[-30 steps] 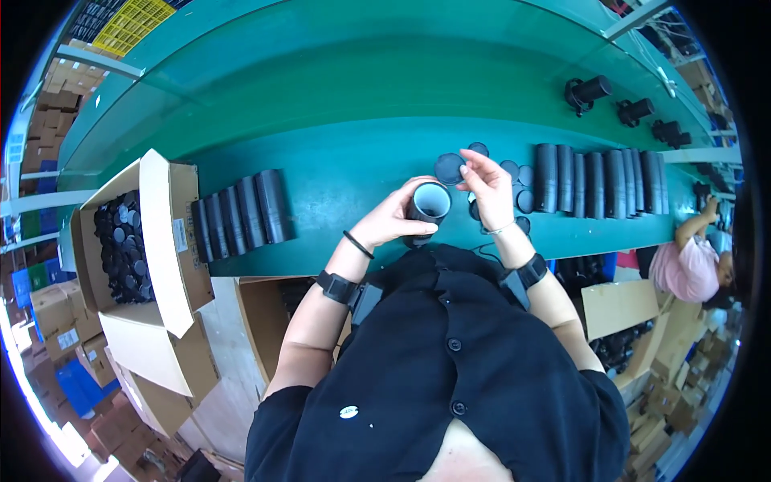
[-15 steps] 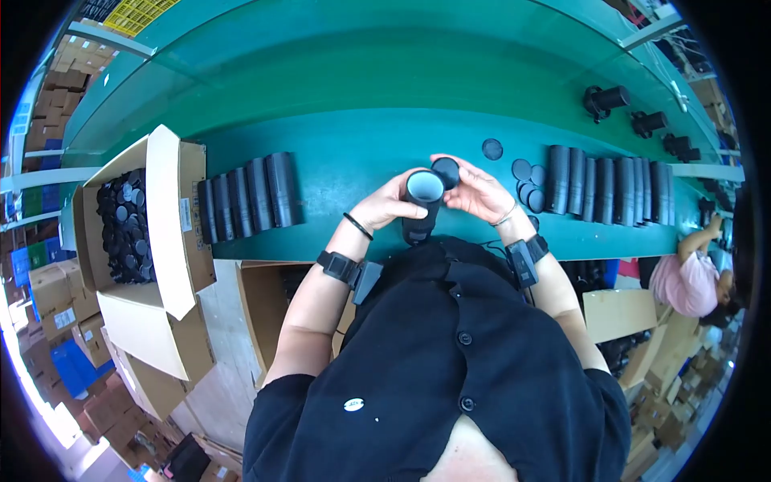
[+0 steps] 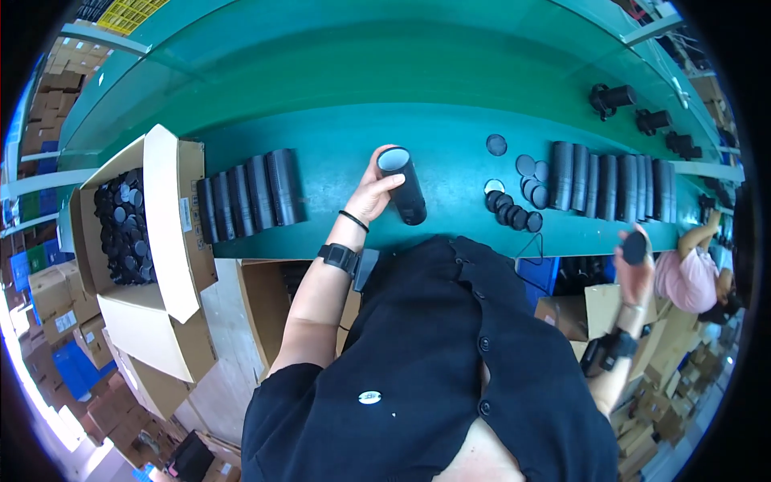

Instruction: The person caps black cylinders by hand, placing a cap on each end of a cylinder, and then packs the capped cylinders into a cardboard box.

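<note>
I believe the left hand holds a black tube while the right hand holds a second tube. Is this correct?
Not quite: in the head view, the right hand holds a black disc instead. The left hand does hold a black tube.

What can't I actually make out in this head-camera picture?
- Head view: some fingers of the left hand, hidden behind the black tube.
- Head view: part of the right hand, covered by the black disc.
- Head view: the carton's lower discs, buried under the top ones.
- Head view: the rest of the yellow crate, cut off by the upper edge.
- Head view: the co-worker's work, too small near the rim.
</note>
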{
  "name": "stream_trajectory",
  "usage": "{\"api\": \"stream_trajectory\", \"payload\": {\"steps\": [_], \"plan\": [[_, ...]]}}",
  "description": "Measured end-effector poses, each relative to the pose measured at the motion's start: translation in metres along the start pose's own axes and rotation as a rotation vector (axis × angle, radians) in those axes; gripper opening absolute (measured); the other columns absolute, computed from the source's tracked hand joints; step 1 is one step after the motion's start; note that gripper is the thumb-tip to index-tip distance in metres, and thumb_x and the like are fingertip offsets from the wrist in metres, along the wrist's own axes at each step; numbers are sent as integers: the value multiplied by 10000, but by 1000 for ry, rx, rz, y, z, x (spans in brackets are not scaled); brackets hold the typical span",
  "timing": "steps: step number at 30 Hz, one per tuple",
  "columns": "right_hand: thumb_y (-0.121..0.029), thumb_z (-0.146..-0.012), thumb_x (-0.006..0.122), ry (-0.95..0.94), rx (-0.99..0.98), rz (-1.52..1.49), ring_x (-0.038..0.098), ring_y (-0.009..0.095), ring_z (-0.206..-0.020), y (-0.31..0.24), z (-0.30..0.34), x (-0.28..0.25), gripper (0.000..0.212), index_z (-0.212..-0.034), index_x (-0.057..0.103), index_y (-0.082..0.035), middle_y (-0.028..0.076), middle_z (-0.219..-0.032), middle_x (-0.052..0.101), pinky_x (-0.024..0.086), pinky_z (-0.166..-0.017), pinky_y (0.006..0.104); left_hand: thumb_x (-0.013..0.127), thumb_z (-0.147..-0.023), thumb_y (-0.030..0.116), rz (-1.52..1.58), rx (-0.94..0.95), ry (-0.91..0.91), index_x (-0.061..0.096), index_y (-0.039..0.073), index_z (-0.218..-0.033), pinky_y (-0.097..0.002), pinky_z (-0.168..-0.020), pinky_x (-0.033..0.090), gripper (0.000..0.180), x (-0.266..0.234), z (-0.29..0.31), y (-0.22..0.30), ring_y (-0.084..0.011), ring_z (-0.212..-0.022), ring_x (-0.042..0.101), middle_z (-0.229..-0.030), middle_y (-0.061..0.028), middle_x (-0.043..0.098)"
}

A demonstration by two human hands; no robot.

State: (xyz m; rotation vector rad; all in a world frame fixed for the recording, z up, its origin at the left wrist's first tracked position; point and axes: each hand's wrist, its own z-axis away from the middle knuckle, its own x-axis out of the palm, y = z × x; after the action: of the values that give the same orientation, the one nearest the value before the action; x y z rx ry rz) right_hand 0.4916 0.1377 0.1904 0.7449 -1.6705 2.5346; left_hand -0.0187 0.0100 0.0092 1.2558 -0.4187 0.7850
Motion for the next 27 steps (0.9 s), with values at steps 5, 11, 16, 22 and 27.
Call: {"api": "stream_trajectory", "payload": {"steps": [5,11,16,22,27], "plan": [[-472,-838,591,414,-140,996,436,221,-1267,-171,108,-60,745,-1422,380,-62,94,-1419,415,389,-992,365,726,-749,64,-182,6,-58,433,97,-1280,-402,-963,437,607,-6,-7,6,-254,-1114,545,-1091,-106,605],[-477,-837,526,407,-247,1436,483,216,-1199,-222,110,23,682,-1351,464,-33,121,-1327,487,393,-993,349,743,-747,53,-189,-22,21,491,64,-1204,-375,-964,430,522,5,5,25,-226,-1076,552,-1095,-98,592],[-344,-789,622,-99,20,962,590,171,-1012,-65,12,114,622,-1306,498,-22,97,-1207,549,478,-900,313,803,-726,103,-290,-110,-49,333,101,-1335,-319,-936,436,769,7,-1,25,-177,-1085,536,-1123,-58,569],[-40,-844,632,-610,215,607,572,157,-1018,114,-91,186,491,-1314,490,-13,87,-1188,556,465,-884,279,846,-668,71,-633,-13,-50,401,104,-1207,-312,-917,435,700,18,13,16,-147,-1073,510,-1103,-27,534],[-47,-801,678,-771,-292,952,537,244,-1155,141,-124,252,534,-1307,508,-55,117,-1267,527,448,-976,362,822,-714,140,-619,-12,-251,402,70,-1326,-296,-954,424,746,26,22,18,-147,-1114,503,-1179,-47,536]]}}
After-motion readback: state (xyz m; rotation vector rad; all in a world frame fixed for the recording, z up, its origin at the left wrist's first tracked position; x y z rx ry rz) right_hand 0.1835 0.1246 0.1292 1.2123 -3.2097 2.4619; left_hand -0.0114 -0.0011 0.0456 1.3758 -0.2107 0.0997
